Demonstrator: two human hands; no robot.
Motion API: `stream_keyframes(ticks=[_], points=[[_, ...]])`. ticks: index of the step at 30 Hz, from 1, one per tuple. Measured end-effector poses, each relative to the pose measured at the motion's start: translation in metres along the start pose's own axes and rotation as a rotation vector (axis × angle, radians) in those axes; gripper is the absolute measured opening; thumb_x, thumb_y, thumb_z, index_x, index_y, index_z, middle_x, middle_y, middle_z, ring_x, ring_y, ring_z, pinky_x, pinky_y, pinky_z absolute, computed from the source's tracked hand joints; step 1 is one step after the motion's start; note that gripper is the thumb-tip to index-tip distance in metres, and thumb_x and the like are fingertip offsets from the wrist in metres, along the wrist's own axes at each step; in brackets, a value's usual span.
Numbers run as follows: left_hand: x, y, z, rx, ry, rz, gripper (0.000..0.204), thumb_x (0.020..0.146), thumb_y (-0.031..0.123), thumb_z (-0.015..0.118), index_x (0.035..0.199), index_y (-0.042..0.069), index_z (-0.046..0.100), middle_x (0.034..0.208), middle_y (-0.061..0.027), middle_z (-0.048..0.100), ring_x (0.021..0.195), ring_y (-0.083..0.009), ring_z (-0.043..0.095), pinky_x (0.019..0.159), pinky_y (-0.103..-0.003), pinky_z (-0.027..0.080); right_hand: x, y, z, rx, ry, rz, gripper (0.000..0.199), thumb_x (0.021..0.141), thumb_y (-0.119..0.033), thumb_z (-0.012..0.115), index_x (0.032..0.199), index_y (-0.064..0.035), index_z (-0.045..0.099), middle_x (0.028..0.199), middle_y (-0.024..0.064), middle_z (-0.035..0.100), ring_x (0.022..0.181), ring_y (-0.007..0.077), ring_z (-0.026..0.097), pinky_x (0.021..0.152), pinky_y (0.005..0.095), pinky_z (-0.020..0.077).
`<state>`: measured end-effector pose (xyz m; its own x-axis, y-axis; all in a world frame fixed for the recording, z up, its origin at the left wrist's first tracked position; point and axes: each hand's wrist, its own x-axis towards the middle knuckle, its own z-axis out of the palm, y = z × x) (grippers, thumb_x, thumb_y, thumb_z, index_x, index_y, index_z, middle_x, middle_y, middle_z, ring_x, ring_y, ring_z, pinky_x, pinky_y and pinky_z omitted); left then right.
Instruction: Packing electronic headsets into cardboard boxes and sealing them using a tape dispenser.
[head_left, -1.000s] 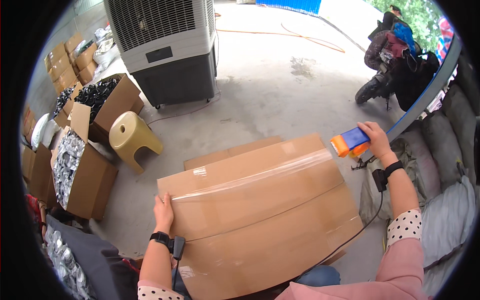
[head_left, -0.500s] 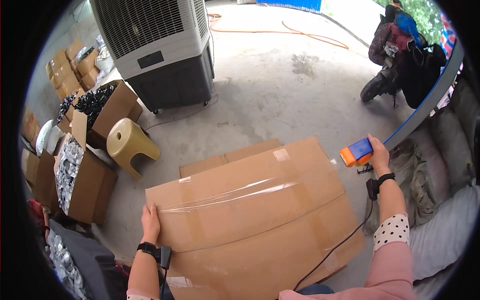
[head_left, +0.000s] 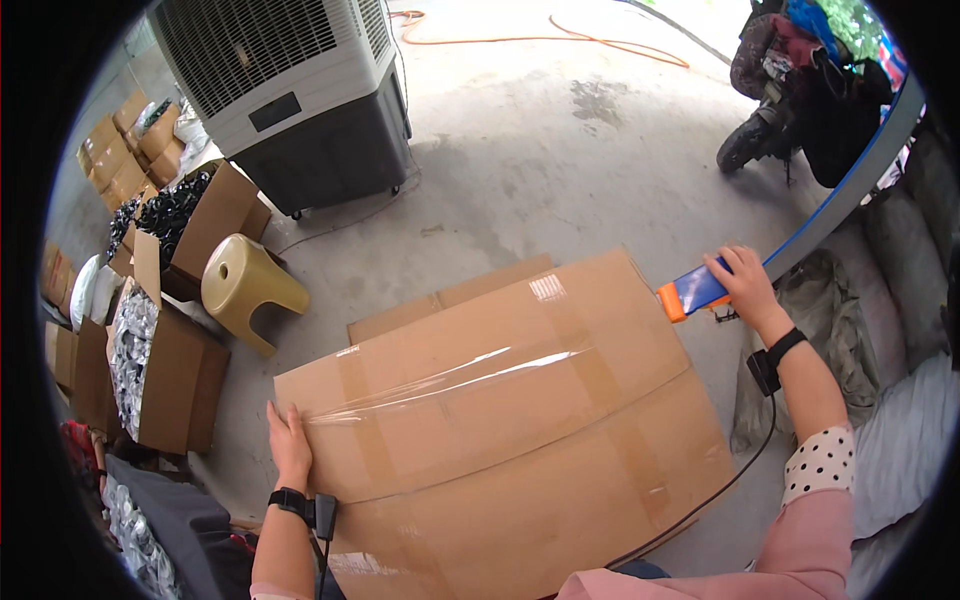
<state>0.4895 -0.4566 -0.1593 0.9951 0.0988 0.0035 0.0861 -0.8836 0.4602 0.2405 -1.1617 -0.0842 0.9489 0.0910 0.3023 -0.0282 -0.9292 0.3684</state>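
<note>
A large taped cardboard box (head_left: 500, 430) lies in front of me. Along its left edge rests my left hand (head_left: 289, 445), with its thumb over the edge and its stretched fingers apart on the outer side. My right hand (head_left: 745, 285) is wrapped over a blue and orange tape dispenser (head_left: 697, 291). The dispenser's orange end is by the box's far right edge; whether it touches is hard to tell. Clear tape (head_left: 470, 372) runs wrinkled and shiny across the box top. Each wrist wears a black strap with a small cabled device.
Beyond the box stand a tan stool (head_left: 250, 285) and a large air cooler (head_left: 290, 110). Open boxes (head_left: 185, 370) of shiny and black parts line the left. A motorbike (head_left: 790, 110) is at far right, with grey sacks (head_left: 900, 440) nearer. Someone's sleeve (head_left: 80, 440) shows at lower left.
My right hand has brought the tape dispenser left toward the box edge and now lies over its top. The left hand's fingers have spread a little. The whole view has shifted slightly.
</note>
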Motion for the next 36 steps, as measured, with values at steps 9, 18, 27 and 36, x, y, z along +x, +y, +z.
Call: stream_keyframes(ticks=[9, 18, 27, 36], points=[[-0.007, 0.011, -0.009, 0.23, 0.001, 0.095, 0.066, 0.095, 0.043, 0.046, 0.146, 0.004, 0.031, 0.147, -0.0251, 0.034, 0.136, -0.0391, 0.032, 0.109, -0.049, 0.028, -0.009, -0.069, 0.074, -0.133, -0.764, -0.337, 0.015, 0.085, -0.023, 0.06, 0.094, -0.0161, 0.07, 0.113, -0.0001, 0.057, 0.111, 0.0233, 0.051, 0.09, 0.0507, 0.0443], [-0.072, 0.175, 0.034, 0.288, -0.453, 0.864, 0.082, 0.084, 0.045, 0.064, 0.146, 0.003, 0.032, 0.153, -0.0233, 0.023, 0.143, -0.0376, 0.019, 0.116, -0.048, 0.017, -0.117, 0.038, 0.056, 0.655, -0.076, 1.08, 0.032, 0.077, -0.002, 0.061, 0.109, -0.0031, 0.064, 0.092, 0.0115, 0.068, 0.085, 0.0277, 0.066, 0.075, 0.036, 0.053], [-0.131, 0.256, 0.102, 0.048, -0.515, 1.213, 0.088, 0.087, 0.057, 0.053, 0.146, -0.004, 0.026, 0.153, -0.022, 0.024, 0.143, -0.0343, 0.02, 0.117, -0.041, 0.02, -0.025, -0.089, 0.037, 1.84, -0.17, 0.883, 0.034, 0.088, -0.023, 0.053, 0.116, -0.003, 0.059, 0.093, 0.0005, 0.063, 0.081, 0.0112, 0.059, 0.071, 0.0273, 0.0492], [-0.034, 0.05, 0.001, 0.287, -0.232, 0.298, 0.088, 0.086, 0.049, 0.06, 0.142, -0.011, 0.027, 0.15, -0.0293, 0.026, 0.141, -0.0399, 0.023, 0.116, -0.044, 0.021, 0.004, -0.108, -0.028, 1.428, -0.191, 0.699, 0.045, 0.071, 0.001, 0.053, 0.116, 0.005, 0.059, 0.104, 0.0099, 0.067, 0.095, 0.0147, 0.061, 0.089, 0.029, 0.0475]])
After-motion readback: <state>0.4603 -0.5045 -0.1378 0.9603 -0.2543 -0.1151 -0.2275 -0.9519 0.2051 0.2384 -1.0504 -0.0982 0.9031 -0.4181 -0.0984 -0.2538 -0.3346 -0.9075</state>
